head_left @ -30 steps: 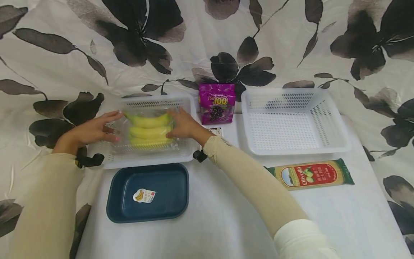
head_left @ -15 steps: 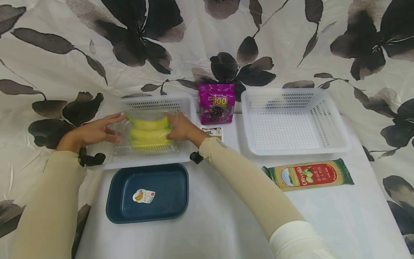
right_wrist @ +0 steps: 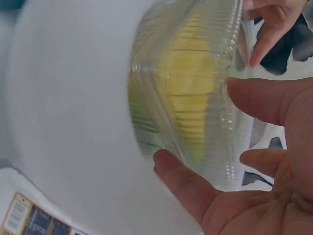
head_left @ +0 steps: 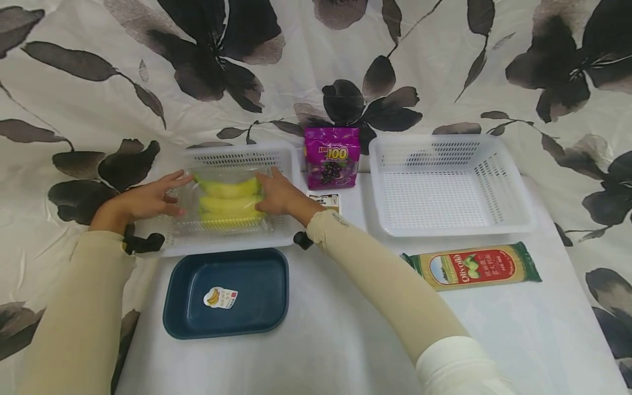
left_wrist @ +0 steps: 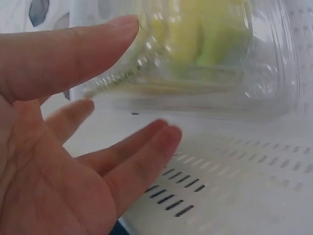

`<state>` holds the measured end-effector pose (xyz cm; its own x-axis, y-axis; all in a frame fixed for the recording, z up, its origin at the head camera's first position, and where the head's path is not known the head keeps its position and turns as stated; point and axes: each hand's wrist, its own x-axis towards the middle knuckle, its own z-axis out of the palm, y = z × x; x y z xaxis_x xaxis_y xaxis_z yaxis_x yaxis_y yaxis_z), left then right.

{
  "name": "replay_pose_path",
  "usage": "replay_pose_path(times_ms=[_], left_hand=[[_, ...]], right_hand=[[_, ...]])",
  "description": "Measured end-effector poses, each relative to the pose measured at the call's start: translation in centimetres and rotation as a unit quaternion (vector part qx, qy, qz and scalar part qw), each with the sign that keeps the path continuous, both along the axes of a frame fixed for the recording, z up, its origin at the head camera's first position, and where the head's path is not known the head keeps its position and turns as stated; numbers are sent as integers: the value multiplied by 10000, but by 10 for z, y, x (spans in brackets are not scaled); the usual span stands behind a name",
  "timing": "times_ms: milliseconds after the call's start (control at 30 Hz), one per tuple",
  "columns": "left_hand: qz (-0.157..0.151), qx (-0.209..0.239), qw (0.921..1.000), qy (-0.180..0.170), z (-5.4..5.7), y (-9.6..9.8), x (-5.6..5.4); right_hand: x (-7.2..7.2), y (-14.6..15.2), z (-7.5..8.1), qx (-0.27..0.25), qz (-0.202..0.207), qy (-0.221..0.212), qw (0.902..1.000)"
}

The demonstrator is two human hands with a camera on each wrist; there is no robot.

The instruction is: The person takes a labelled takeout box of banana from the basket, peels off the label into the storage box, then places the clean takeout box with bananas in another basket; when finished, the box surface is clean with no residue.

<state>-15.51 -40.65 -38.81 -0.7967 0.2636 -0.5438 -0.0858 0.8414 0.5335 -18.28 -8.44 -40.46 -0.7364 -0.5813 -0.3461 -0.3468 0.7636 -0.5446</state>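
Observation:
A clear plastic box of yellow bananas (head_left: 229,206) lies in the left white basket (head_left: 281,238). My left hand (head_left: 140,203) is at the box's left end, fingers spread. In the left wrist view, the left thumb (left_wrist: 73,56) overlaps the clear box (left_wrist: 269,83), and the other fingers stay apart below it, over the slotted basket wall. At the right end, my right hand (head_left: 281,193) has its fingers spread around the box's corner. In the right wrist view, fingertips of the right hand (right_wrist: 264,142) appear to touch the box edge, without curling round it.
In front of the left basket stands a dark blue tray (head_left: 257,318) with a banana label (head_left: 220,298). A purple grape candy bag (head_left: 332,159) and a small card (head_left: 326,201) separate it from the right white basket (head_left: 456,229). A spaghetti pack (head_left: 476,267) lies in front.
Over the second, my right hand and forearm shifted slightly, uncovering more of the small card and the spaghetti pack's left end. My left hand moved very slightly right. The box hardly moved.

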Motion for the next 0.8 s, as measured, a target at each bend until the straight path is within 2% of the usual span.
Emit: replay_pose_path(times_ms=[100,233,367,467,567,667,800], left_hand=[[-75,-132,9998,151,4,5,-1],[-129,-528,9967,605,15,15,0],[-56,-882,9891,1181,30,32,3],[17,-923,9807,1725,43,50,9],[13,-905,9671,2379,58,70,18],[1,-816,9493,3036,73,91,30],[-3,-494,9181,3932,86,116,50]], right_hand=[[2,5,3,-11,150,212,9997],[6,22,12,-328,422,531,9972],[9,47,26,-814,448,924,9914],[11,72,38,-1060,333,1261,9858],[15,100,52,-1268,120,1561,9795],[20,131,63,-1453,-118,2017,9685],[31,173,70,-1646,-503,2709,9471]])
